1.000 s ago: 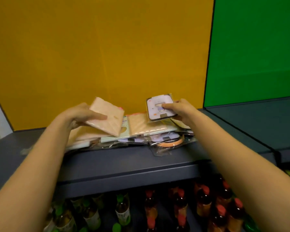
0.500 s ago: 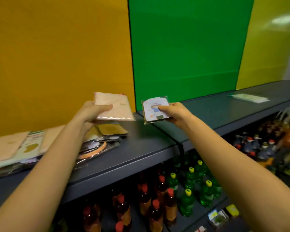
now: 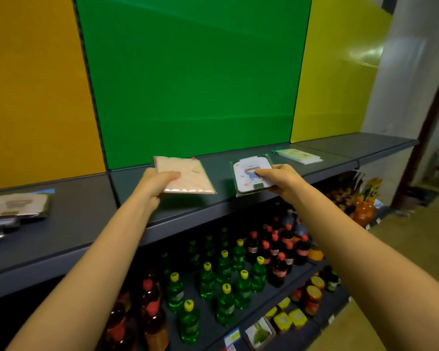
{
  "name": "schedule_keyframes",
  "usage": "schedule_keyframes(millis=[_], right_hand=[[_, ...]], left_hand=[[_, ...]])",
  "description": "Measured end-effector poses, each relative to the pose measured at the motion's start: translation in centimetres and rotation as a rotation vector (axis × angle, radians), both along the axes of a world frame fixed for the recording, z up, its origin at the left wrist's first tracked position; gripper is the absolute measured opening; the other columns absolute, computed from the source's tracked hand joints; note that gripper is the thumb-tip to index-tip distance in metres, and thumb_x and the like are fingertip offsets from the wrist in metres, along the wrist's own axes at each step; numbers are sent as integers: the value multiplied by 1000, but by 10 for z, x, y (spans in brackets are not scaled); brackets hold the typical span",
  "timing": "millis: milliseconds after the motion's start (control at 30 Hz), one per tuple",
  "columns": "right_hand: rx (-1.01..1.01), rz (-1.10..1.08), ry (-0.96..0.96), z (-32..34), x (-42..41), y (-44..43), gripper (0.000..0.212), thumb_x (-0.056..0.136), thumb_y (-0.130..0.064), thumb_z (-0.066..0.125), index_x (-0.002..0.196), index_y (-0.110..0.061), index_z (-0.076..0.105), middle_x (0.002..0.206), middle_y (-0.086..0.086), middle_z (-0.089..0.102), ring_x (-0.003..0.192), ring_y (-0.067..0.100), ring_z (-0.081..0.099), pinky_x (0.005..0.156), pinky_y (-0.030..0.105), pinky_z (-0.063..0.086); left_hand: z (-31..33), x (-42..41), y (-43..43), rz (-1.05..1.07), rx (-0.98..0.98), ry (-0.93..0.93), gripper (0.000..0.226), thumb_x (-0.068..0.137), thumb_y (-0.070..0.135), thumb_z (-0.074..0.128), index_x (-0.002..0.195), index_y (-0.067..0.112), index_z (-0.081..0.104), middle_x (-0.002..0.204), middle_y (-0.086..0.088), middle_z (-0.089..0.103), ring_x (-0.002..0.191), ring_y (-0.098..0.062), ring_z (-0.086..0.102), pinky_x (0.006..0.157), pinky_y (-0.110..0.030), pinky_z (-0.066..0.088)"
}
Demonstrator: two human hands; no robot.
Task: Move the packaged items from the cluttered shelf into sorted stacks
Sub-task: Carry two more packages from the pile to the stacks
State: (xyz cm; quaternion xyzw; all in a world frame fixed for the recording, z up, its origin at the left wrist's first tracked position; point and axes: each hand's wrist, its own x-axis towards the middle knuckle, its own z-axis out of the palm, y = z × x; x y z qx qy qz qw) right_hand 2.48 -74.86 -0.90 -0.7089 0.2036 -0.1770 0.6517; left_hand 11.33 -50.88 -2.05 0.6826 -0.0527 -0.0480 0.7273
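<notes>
At the far left of the shelf (image 3: 74, 231) lies the cluttered pile (image 3: 14, 209) of wrapped packets, well apart from both hands. Next comes the left hand (image 3: 155, 184), its fingers (image 3: 171, 175) closed over the near left corner of a flat pale pink packet (image 3: 185, 177), thumb on top, holding it roughly level just above the grey shelf in front of the green back panel (image 3: 188, 79). To its right, the right hand (image 3: 280, 179) pinches a smaller white cartoon-printed packet (image 3: 249, 176) by its right edge, thumb lying across the printed face, the packet tipped slightly toward the camera over the shelf's front lip. Farther right, one flat pale green packet (image 3: 298, 155) already rests on the shelf near the seam with the yellow panel (image 3: 340, 72), likely the start of a stack. The step in hand appears to be setting down two unlike items, so each probably wants its own spot: lower each packet flat, back from the front lip so it cannot slide off toward the bottles (image 3: 223, 272) on the lower shelf, and leave a clear gap between the two so later items can be squared on top. Letting go only once the packet lies fully on the shelf should keep the slippery wrapping from skating.
</notes>
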Motion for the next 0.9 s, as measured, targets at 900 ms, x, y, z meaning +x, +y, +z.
schedule_keyframes(millis=[900], right_hand=[[-233, 110, 152, -29, 177, -217, 13, 85, -16, 66, 84, -6, 58, 118, 17, 64, 93, 28, 63, 78, 35, 51]], left_hand=[[-34, 111, -244, 353, 932, -52, 69, 87, 38, 53, 142, 3, 30, 146, -18, 36, 135, -33, 29, 108, -37, 27]])
